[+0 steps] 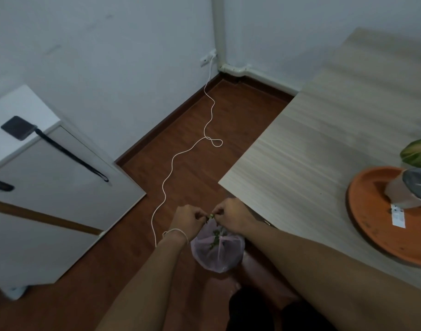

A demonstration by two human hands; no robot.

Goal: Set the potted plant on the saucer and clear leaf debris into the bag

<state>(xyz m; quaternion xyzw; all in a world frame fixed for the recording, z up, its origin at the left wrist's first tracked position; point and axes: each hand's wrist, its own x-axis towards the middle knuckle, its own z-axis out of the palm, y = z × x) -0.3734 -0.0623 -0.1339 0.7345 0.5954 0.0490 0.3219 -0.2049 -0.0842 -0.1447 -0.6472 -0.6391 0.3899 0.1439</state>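
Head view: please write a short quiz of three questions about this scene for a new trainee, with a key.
1. True or false: the pot stands on the saucer.
2. Where is the bag? A) on the table B) held over the floor, beside the table C) on the cabinet
3. Which hands hold the top of the bag?

Key:
1. True. The pot is on the orange saucer, on the table.
2. B. It hangs from the fingers, with green leaf bits inside.
3. Both: the left hand and the right hand pinch it together at the top.
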